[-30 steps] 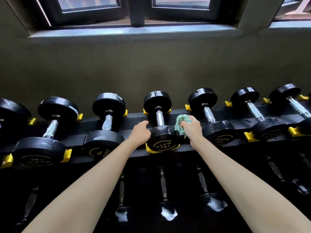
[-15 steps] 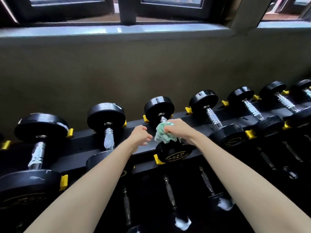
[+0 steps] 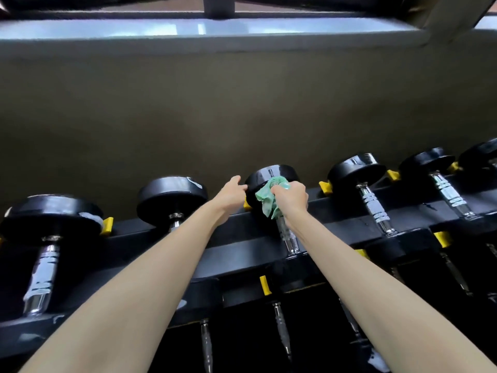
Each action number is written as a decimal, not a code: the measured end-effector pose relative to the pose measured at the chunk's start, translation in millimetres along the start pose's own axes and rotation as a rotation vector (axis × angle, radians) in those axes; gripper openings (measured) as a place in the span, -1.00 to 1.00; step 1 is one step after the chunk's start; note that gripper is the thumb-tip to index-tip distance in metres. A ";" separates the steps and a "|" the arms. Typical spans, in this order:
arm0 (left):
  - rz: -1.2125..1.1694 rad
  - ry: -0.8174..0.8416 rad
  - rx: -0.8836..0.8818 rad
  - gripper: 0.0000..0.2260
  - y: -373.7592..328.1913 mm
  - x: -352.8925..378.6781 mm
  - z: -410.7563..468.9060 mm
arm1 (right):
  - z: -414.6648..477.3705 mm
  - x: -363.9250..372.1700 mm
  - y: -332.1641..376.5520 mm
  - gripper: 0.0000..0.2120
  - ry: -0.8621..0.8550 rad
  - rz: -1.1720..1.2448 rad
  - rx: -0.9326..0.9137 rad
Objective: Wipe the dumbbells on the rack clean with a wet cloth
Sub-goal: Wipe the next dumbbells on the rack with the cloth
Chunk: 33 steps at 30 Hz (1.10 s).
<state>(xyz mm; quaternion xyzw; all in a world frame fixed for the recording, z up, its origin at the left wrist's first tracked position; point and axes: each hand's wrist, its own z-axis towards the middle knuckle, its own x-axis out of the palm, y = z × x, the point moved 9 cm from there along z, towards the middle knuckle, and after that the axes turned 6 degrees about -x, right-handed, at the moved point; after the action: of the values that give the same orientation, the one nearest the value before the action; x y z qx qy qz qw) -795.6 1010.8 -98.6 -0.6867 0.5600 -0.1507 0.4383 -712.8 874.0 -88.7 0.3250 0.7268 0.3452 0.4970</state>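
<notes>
Black dumbbells with chrome handles lie in a row on the black rack (image 3: 336,208) with yellow saddles. My right hand (image 3: 291,197) grips a crumpled green cloth (image 3: 269,196) against the far head and upper handle of the middle dumbbell (image 3: 271,173). My left hand (image 3: 231,191) touches the left side of that same far head with its fingertips. The near head of this dumbbell is partly hidden behind my right forearm.
More dumbbells sit to the left (image 3: 172,193) and right (image 3: 357,168) on the top tier, and a lower tier shows chrome handles (image 3: 281,327). A dull wall rises behind the rack, with a window sill (image 3: 215,29) above.
My right hand with the cloth has moved up from the near head and handle to the far head. My left hand has followed to the far head. The view has moved closer and to the left.
</notes>
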 end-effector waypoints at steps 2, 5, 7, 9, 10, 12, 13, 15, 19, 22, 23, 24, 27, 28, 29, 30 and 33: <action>0.001 -0.022 -0.017 -0.45 1.4 -2.7 10.0 | 1.4 3.8 0.7 -0.76 -0.015 0.007 -0.013; -0.001 -0.017 -0.052 -0.40 4.0 -8.5 13.6 | 1.8 4.9 1.6 -0.81 -0.040 0.050 0.004; -0.029 0.017 -0.078 -0.34 4.6 -10.5 10.7 | 1.2 7.1 4.0 -0.90 -0.010 0.083 0.006; -0.084 0.044 -0.099 -0.29 3.7 -13.6 4.6 | 0.5 8.9 5.2 -0.91 0.038 0.129 0.000; -0.105 0.052 -0.105 -0.28 4.1 -15.9 0.3 | -1.0 9.8 6.0 -0.88 0.071 0.172 -0.004; -0.128 0.046 -0.109 -0.27 7.0 -24.0 -8.0 | -7.9 15.8 15.0 -0.88 0.174 0.322 -0.029; -0.137 0.028 -0.102 -0.27 8.1 -30.3 -12.4 | -13.4 21.0 23.1 -0.88 0.243 0.430 -0.043; -0.162 -0.024 -0.099 -0.29 12.5 -46.0 -22.8 | -27.7 32.4 39.9 -0.86 0.379 0.662 -0.033; -0.210 -0.134 -0.087 -0.37 22.0 -78.2 -50.1 | -57.4 49.0 53.8 -0.78 0.591 0.831 0.002; -0.102 -0.173 -0.087 -0.53 34.9 -98.5 -79.4 | -81.3 56.7 44.4 -0.74 0.648 0.852 -0.002; -0.078 -0.181 -0.088 -0.59 42.8 -104.5 -90.4 | -90.7 58.9 38.2 -0.73 0.647 0.824 -0.016; -0.058 -0.183 -0.093 -0.63 50.5 -108.8 -99.4 | -97.1 60.9 30.6 -0.71 0.631 0.784 -0.032; -0.002 -0.180 -0.133 -0.72 84.9 -115.4 -120.8 | -118.7 63.5 -0.7 -0.67 0.507 0.611 -0.093; 0.024 -0.176 -0.150 -0.74 97.6 -116.7 -126.3 | -127.4 62.5 -12.6 -0.67 0.450 0.540 -0.107; 0.039 -0.171 -0.158 -0.74 109.4 -117.9 -130.7 | -136.3 61.8 -24.4 -0.66 0.397 0.477 -0.112; 0.052 -0.170 -0.163 -0.74 121.9 -119.7 -134.7 | -147.3 61.3 -36.1 -0.64 0.349 0.428 -0.105; 0.046 -0.208 -0.143 -0.78 149.8 -129.4 -148.0 | -174.0 63.2 -55.7 -0.60 0.242 0.345 -0.104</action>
<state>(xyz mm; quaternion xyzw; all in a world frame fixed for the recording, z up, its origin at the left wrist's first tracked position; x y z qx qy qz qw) -1036.6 1065.0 -92.9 -0.7150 0.5366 -0.0281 0.4474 -903.4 863.7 -119.6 0.3745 0.6962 0.4984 0.3558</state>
